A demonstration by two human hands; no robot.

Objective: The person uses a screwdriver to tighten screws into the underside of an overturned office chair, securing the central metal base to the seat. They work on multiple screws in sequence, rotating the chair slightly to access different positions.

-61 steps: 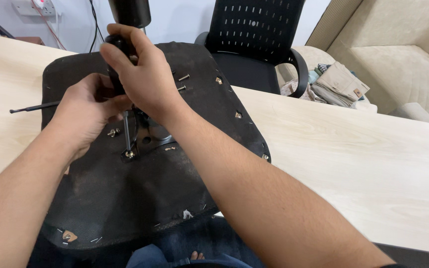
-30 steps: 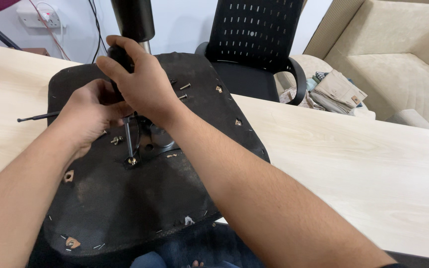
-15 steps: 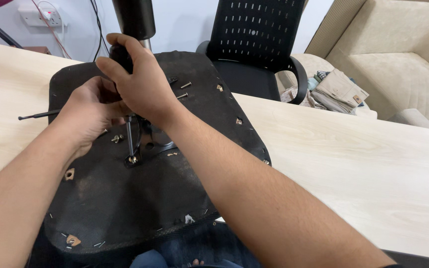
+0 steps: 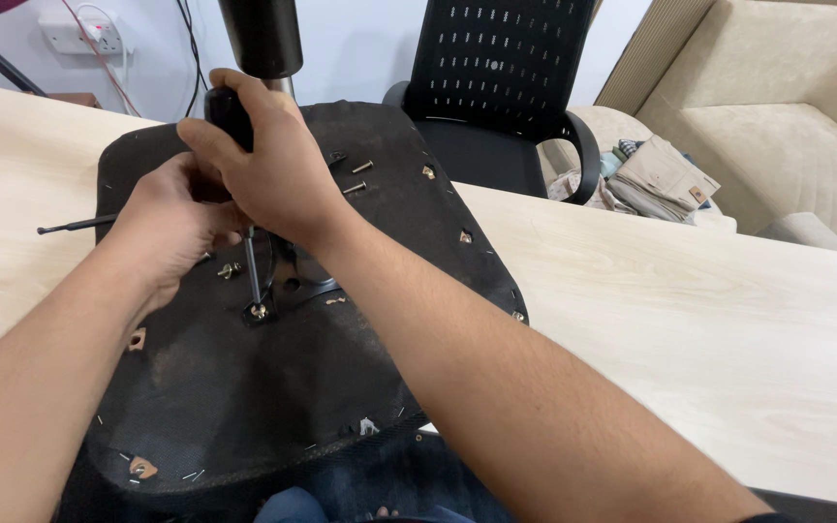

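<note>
An upturned black chair seat (image 4: pixel 273 407) lies on the pale wooden table (image 4: pixel 690 320), its metal mechanism plate (image 4: pixel 302 281) facing up. My right hand (image 4: pixel 268 165) is shut around the black handle of a screwdriver (image 4: pixel 252 271), whose shaft stands nearly upright with its tip on a screw (image 4: pixel 259 312) at a corner of the plate. My left hand (image 4: pixel 171 228) is wrapped against the mechanism and the screwdriver just left of the shaft. Loose screws (image 4: pixel 356 176) lie on the seat behind my hands. A thin black lever (image 4: pixel 75 227) sticks out to the left.
The chair's gas-lift column (image 4: pixel 263 39) rises behind my hands. A black mesh office chair (image 4: pixel 496 87) stands beyond the table, with a beige sofa (image 4: pixel 777 116) and folded cloth (image 4: pixel 656 174) at the right. A wall socket with cables (image 4: pixel 79 34) is at the back left.
My hands and the screwdriver have stayed on the same screw; the right hand has shifted only slightly on the handle. The view has drifted a little.
</note>
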